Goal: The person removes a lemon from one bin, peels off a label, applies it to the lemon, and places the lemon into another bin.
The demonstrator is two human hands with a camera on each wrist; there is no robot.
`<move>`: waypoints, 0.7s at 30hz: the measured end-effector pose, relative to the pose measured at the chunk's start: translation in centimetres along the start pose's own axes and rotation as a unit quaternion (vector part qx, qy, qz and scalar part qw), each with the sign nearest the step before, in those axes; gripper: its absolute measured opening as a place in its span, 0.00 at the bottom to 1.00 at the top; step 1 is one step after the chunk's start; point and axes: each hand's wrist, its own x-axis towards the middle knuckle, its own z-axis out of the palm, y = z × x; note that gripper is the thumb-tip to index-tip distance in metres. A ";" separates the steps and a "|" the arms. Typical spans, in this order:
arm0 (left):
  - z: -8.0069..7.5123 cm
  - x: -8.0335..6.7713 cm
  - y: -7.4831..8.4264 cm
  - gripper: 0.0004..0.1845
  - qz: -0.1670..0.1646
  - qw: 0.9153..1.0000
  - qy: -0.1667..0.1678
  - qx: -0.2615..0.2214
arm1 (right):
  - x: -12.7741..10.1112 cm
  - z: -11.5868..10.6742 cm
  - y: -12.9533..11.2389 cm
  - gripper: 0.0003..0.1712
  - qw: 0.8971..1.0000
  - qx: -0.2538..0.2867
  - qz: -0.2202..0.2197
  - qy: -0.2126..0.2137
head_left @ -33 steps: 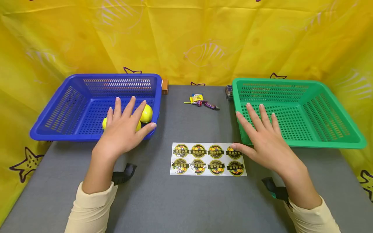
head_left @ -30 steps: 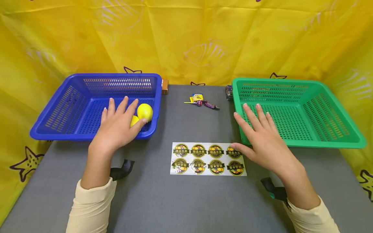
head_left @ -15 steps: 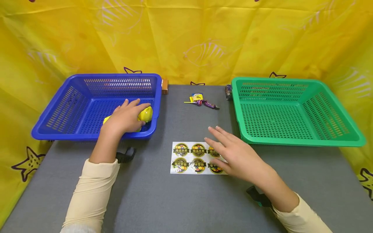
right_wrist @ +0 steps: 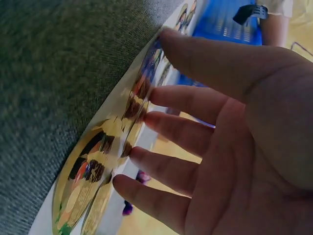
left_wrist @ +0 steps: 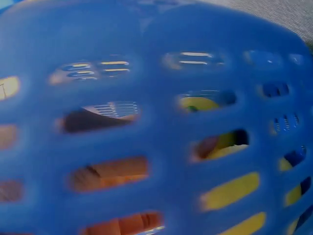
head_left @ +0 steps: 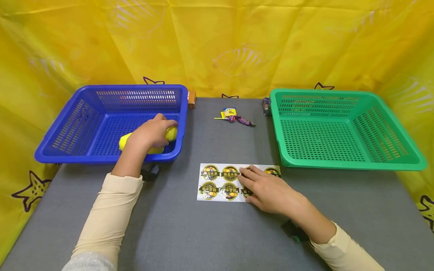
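Left hand [head_left: 151,132] grips a yellow fruit [head_left: 171,134] between thumb and fingers.

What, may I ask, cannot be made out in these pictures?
Head: yellow fruit, partly covered by the left hand, whose hold is unclear.
Head: sticker sheet, partly hidden by the right hand.
Left wrist: left hand and yellow fruit, mostly behind the blue basket.
Head: print on the yellow wrapper, too small.
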 end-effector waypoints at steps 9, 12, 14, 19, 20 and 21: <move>0.2 0.6 0.1 0.35 0.002 0.999 0.019 0.032 | -0.1 -0.1 0.4 0.31 1.000 0.009 -0.002 0.012; 0.3 0.5 0.0 0.32 -0.004 0.998 0.045 0.039 | -0.1 -0.2 0.5 0.31 1.000 0.009 -0.006 0.016; 0.3 0.5 -0.1 0.30 -0.008 0.998 0.054 0.037 | -0.1 -0.3 0.4 0.31 1.000 0.010 -0.008 0.017; 0.2 0.4 -0.3 0.30 -0.018 0.997 0.069 0.028 | -0.1 -0.2 0.6 0.32 1.000 0.014 -0.007 0.011; 0.2 0.3 -0.3 0.31 -0.020 0.997 0.077 0.022 | -0.1 -0.2 0.7 0.32 1.000 0.013 -0.007 0.010; 0.1 0.2 -0.4 0.31 -0.023 0.996 0.088 0.015 | 0.0 -0.2 0.8 0.31 1.000 0.012 -0.008 0.010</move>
